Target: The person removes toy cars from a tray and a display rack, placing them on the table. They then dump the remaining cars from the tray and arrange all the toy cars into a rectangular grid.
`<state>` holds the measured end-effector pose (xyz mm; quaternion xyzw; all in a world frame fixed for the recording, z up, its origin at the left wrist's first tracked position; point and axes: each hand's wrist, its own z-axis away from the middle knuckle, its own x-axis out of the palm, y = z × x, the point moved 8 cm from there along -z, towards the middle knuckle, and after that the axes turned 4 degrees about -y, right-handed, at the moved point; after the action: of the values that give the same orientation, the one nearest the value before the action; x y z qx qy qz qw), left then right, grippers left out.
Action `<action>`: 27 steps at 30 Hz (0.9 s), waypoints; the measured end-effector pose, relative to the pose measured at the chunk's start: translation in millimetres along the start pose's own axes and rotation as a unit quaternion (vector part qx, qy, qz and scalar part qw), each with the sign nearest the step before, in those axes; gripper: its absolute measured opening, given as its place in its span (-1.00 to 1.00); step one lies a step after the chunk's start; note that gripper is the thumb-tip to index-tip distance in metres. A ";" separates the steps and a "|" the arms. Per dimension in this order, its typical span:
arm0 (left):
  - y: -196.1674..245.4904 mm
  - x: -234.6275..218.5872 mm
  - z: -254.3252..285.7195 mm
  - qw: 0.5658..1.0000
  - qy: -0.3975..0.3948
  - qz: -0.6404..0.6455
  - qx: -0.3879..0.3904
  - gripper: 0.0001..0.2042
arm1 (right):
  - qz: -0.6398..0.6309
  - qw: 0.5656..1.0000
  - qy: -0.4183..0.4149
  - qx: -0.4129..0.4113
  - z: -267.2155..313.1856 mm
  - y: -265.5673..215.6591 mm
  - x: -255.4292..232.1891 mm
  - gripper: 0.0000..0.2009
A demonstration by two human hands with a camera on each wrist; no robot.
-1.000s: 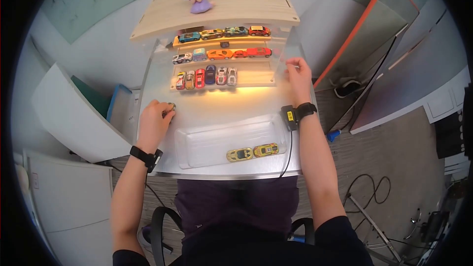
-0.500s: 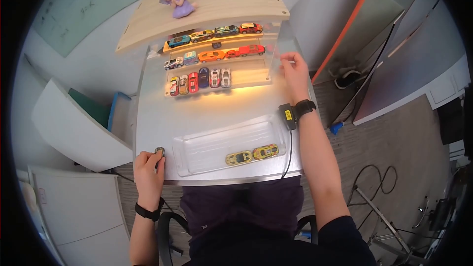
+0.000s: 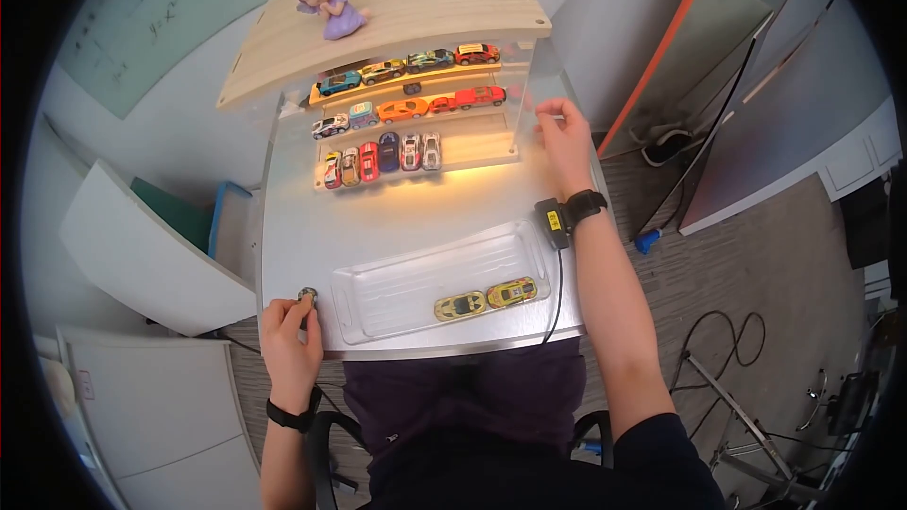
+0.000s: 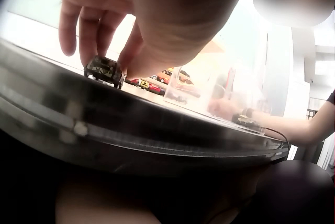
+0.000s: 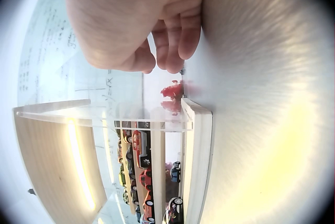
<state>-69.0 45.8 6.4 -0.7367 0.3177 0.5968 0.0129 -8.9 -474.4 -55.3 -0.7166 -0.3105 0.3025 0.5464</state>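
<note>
My left hand (image 3: pixel 291 345) pinches a small dark toy car (image 4: pixel 103 72) between thumb and fingers at the front left corner of the table (image 3: pixel 312 227). In the left wrist view the car sits right at the metal table edge, its end facing the camera. Beside the right end of a lit display shelf (image 3: pixel 472 153), my right hand (image 3: pixel 567 144) rests with loosely curled fingers and nothing in them. Several toy cars stand in rows on the shelf, among them an orange car (image 3: pixel 403 110) and a dark blue car (image 3: pixel 388 152).
A clear plastic tray (image 3: pixel 378 269) lies near the front edge, holding two yellow toy cars (image 3: pixel 460 306). On the shelf's wooden top stands a purple-haired figurine (image 3: pixel 340 14). A black cable (image 3: pixel 558 293) runs from the right wrist camera over the front edge.
My left hand has brought the toy car from left of the shelf towards me, to the front left corner. The head view has shifted slightly; my right hand has stayed beside the shelf.
</note>
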 end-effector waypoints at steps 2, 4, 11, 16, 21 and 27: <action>1.9 -1.0 1.5 1.000 0.004 -0.009 0.005 -0.78 | -0.003 1.000 0.000 -0.001 0.7 -0.5 -0.1 -0.91; 2.8 -1.9 1.9 1.000 0.006 -0.012 0.009 -0.78 | -0.005 1.000 -0.001 -0.001 0.1 -0.7 0.4 -0.92; 3.2 -2.3 3.3 1.000 0.014 -0.004 0.012 -0.75 | -0.019 1.000 -0.005 -0.005 -0.6 0.6 0.1 -0.93; 1.1 -2.7 4.7 0.999 0.019 -0.020 0.020 -0.74 | -0.016 1.000 -0.004 0.007 0.9 -0.3 0.3 -0.93; 4.7 -3.8 4.9 0.999 0.017 -0.021 0.017 -0.74 | -0.023 1.000 -0.005 0.001 -0.1 1.3 0.0 -0.93; 4.2 -2.7 4.7 1.000 0.009 -0.018 0.010 -0.73 | -0.012 1.000 -0.007 0.000 -0.2 -0.7 -0.2 -0.92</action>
<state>-75.3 45.5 8.9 -0.7477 0.3107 0.5863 0.0284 -8.9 -474.5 -54.5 -0.7107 -0.3233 0.3010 0.5476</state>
